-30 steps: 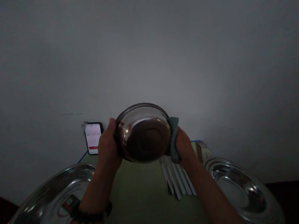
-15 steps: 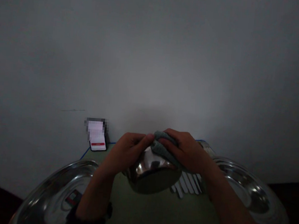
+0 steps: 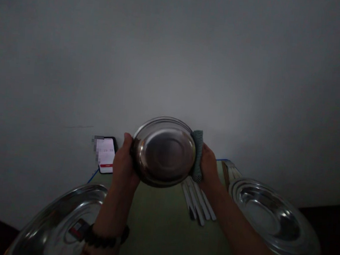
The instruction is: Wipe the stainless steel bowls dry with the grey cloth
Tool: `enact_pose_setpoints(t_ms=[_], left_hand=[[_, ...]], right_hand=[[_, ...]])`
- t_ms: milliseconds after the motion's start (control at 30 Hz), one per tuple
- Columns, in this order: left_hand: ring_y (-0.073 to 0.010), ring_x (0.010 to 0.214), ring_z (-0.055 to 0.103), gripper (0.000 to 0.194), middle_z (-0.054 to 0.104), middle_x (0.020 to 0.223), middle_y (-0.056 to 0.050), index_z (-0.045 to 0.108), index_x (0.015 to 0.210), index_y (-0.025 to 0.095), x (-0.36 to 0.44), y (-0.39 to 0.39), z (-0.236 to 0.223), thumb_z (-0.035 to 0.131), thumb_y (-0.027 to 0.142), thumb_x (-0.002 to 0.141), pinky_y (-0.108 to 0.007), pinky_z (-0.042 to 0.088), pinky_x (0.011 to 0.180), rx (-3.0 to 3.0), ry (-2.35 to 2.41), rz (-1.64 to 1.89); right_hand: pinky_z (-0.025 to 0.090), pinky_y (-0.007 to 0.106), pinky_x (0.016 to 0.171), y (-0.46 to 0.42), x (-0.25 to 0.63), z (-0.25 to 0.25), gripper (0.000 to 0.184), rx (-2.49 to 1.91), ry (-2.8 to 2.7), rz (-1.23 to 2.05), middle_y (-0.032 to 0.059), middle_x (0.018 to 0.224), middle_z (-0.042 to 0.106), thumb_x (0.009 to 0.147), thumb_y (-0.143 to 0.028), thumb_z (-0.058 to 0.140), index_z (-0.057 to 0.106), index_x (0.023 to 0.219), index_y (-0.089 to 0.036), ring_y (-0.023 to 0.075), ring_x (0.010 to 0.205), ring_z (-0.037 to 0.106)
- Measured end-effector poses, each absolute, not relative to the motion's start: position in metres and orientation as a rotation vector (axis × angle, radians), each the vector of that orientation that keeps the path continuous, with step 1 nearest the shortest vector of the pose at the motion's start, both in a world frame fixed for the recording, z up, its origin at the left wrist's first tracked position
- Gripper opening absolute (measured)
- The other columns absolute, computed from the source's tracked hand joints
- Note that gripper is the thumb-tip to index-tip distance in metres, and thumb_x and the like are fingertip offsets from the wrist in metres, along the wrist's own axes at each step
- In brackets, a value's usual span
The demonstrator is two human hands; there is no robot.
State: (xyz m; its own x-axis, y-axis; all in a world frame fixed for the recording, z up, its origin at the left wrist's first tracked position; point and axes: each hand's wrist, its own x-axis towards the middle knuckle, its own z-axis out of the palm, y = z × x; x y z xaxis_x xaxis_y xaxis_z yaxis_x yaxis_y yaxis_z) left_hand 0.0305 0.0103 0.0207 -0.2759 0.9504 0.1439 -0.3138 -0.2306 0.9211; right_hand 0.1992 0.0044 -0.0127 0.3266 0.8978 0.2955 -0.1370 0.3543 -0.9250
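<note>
A shiny metal bowl (image 3: 165, 150) is held up above the table, its rounded side turned towards me. My left hand (image 3: 124, 159) grips its left edge, thumb pointing up and fingers hidden behind. At the right edge, my right hand (image 3: 209, 163) is closed on a folded grey-green cloth (image 3: 197, 154), which it presses against the bowl. Most of the right fingers are out of sight behind the cloth and bowl. Several pieces of cutlery with flat metal handles (image 3: 198, 205) lie on the table below the right hand.
A large metal basin (image 3: 39, 219) stands at left with a small dark and red packet (image 3: 78, 229) in it. Another wide metal basin (image 3: 292, 245) is at right. A lit phone (image 3: 106, 154) leans by the wall (image 3: 174, 65). The table (image 3: 157, 231) is green with blue edging.
The bowl has been turned so its rounded side faces me. My hands have moved apart to its opposite sides, the cloth shifting from its top to the right edge.
</note>
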Motion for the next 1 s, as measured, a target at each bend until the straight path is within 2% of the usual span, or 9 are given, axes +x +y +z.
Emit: enact_pose_setpoints(t_ms=[100, 267, 367, 467, 567, 667, 867, 1000], left_hand=[[-0.0137, 0.053, 0.061, 0.028, 0.064, 0.055, 0.002, 0.062, 0.073, 0.019, 0.033, 0.016, 0.020, 0.046, 0.036, 0.089, -0.024, 0.048, 0.051, 0.660, 0.872, 1.725], [-0.0117, 0.047, 0.056, 0.021, 0.061, 0.050, 0.002, 0.063, 0.063, 0.017, 0.021, 0.014, 0.026, 0.051, 0.024, 0.079, -0.022, 0.044, 0.045, 0.748, 0.917, 1.609], [-0.0103, 0.043, 0.052, 0.020, 0.059, 0.048, 0.002, 0.063, 0.056, 0.017, 0.012, 0.004, 0.030, 0.063, 0.030, 0.071, -0.021, 0.041, 0.043, 0.988, 1.073, 1.465], [-0.0095, 0.040, 0.047, 0.030, 0.056, 0.045, 0.001, 0.063, 0.052, 0.017, 0.008, -0.010, 0.033, 0.068, 0.042, 0.068, -0.020, 0.034, 0.038, 1.381, 1.110, 1.250], [-0.0097, 0.041, 0.044, 0.036, 0.056, 0.048, -0.001, 0.067, 0.057, 0.018, 0.008, -0.021, 0.038, 0.062, 0.049, 0.073, -0.020, 0.031, 0.037, 1.698, 1.029, 0.965], [-0.0104, 0.044, 0.041, 0.039, 0.053, 0.049, -0.001, 0.067, 0.058, 0.017, 0.011, -0.026, 0.042, 0.056, 0.048, 0.078, -0.019, 0.030, 0.037, 1.897, 0.999, 0.789], [-0.0073, 0.041, 0.035, 0.039, 0.042, 0.045, 0.002, 0.056, 0.048, 0.017, 0.008, -0.016, 0.032, 0.059, 0.042, 0.077, -0.017, 0.024, 0.036, 1.851, 0.962, 0.965], [-0.0073, 0.036, 0.039, 0.036, 0.049, 0.042, 0.001, 0.060, 0.047, 0.017, 0.001, 0.002, 0.018, 0.069, 0.045, 0.067, -0.018, 0.026, 0.034, 1.520, 0.955, 1.179]], right_hand=[[0.047, 0.027, 0.065, 0.005, 0.191, -0.019, 0.033, -0.933, -0.965, 0.910, 0.0058, 0.076, 0.068, 0.082, -0.049, 0.045, 0.058, 0.081, -0.019, 0.0180, 0.074, 0.059], [0.048, 0.028, 0.067, 0.004, 0.210, -0.009, 0.037, -1.006, -1.197, 0.822, 0.0039, 0.078, 0.069, 0.084, -0.051, 0.046, 0.062, 0.084, -0.018, 0.0185, 0.074, 0.059], [0.046, 0.029, 0.071, -0.002, 0.226, 0.003, 0.038, -1.025, -1.475, 0.631, 0.0019, 0.076, 0.067, 0.087, -0.050, 0.046, 0.064, 0.080, -0.017, 0.0181, 0.076, 0.058], [0.044, 0.027, 0.067, -0.015, 0.229, 0.012, 0.035, -1.009, -1.704, 0.500, 0.0005, 0.072, 0.063, 0.090, -0.046, 0.045, 0.061, 0.076, -0.018, 0.0158, 0.070, 0.055], [0.040, 0.026, 0.061, -0.028, 0.220, 0.017, 0.033, -0.999, -1.921, 0.441, -0.0008, 0.068, 0.060, 0.093, -0.041, 0.042, 0.058, 0.074, -0.020, 0.0133, 0.063, 0.051], [0.035, 0.025, 0.057, -0.036, 0.209, 0.019, 0.032, -0.981, -2.075, 0.420, -0.0028, 0.063, 0.055, 0.093, -0.041, 0.042, 0.054, 0.072, -0.020, 0.0113, 0.057, 0.047], [0.034, 0.025, 0.055, -0.027, 0.204, 0.010, 0.034, -0.925, -1.885, 0.465, -0.0042, 0.059, 0.049, 0.092, -0.041, 0.042, 0.051, 0.067, -0.020, 0.0107, 0.057, 0.045], [0.036, 0.025, 0.058, -0.012, 0.207, 0.000, 0.035, -0.926, -1.590, 0.526, -0.0037, 0.061, 0.051, 0.089, -0.046, 0.046, 0.055, 0.068, -0.019, 0.0114, 0.061, 0.046]])
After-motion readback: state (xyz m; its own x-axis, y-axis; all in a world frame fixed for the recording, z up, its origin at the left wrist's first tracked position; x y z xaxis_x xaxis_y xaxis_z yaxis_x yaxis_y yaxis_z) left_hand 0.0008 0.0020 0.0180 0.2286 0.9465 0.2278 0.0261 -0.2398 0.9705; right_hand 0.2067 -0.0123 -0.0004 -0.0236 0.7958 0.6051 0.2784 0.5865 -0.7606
